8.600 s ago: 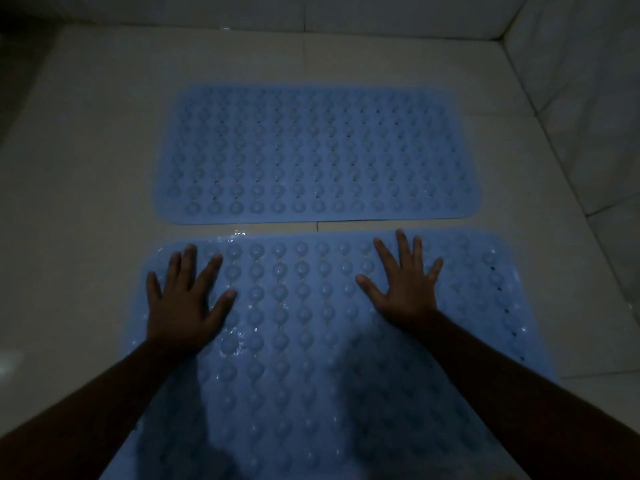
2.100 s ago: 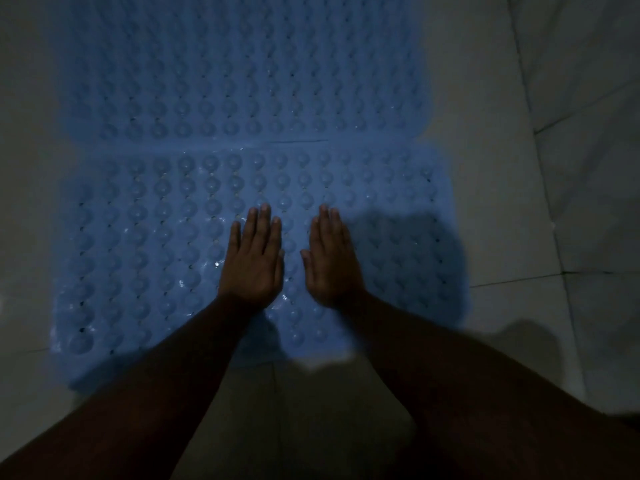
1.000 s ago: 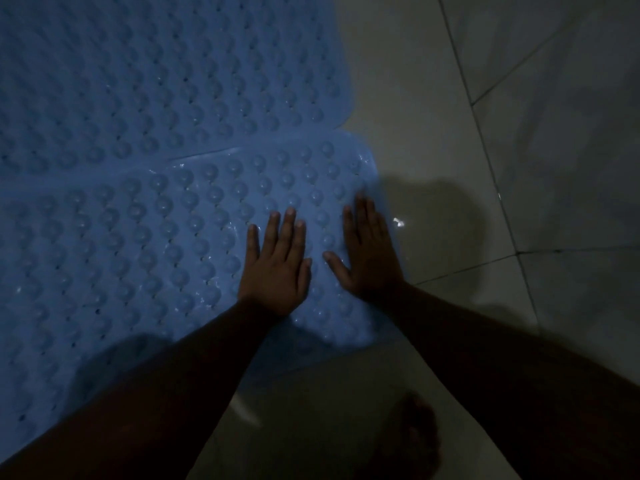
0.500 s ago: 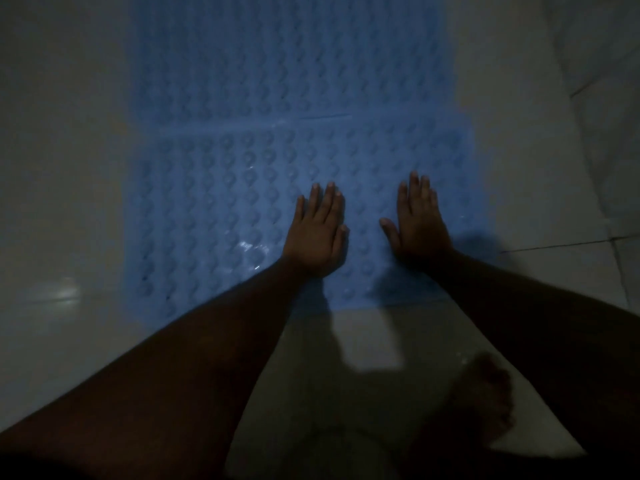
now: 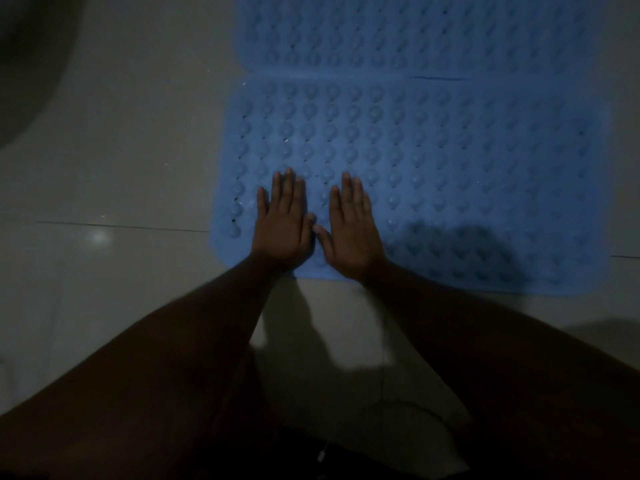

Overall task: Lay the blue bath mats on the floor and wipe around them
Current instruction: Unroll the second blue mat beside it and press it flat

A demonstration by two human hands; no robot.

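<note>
left hand (image 5: 282,225): flat on the near mat, palm down, fingers straight and close together, not gripping anything
right hand (image 5: 351,230): same deal, palm down just beside the left one, fingers straight, nothing held
thumbs: pointing at each other, tips super close, can't tell if they actually touch
near mat (image 5: 467,174): blue, covered in rows of round bumps with little holes between them, lying flat on the floor; both hands press on its left part, close to the edge nearest the person, wrists right over that edge
far mat (image 5: 415,32): same blue bumpy kind, flat on the floor right behind the near one, cut off by the top of the frame
seam: the two long edges run side by side and look like they meet, with a thin dark slit (image 5: 443,77) showing toward the right
floor (image 5: 121,133): pale glossy tiles, a grout line (image 5: 121,226) running in from the left up to the near mat
glare (image 5: 99,237): soft bright spot on the tile just below that line
shadow (image 5: 460,251): dark blob on the near mat to the right of the right hand
top left corner: something dark and curved (image 5: 24,64), can't tell what it is
writing: way too dim and blurry to read anything on the mats
wet bits: a few tiny glints on the near mat by the left hand's little finger (image 5: 249,202)
</note>
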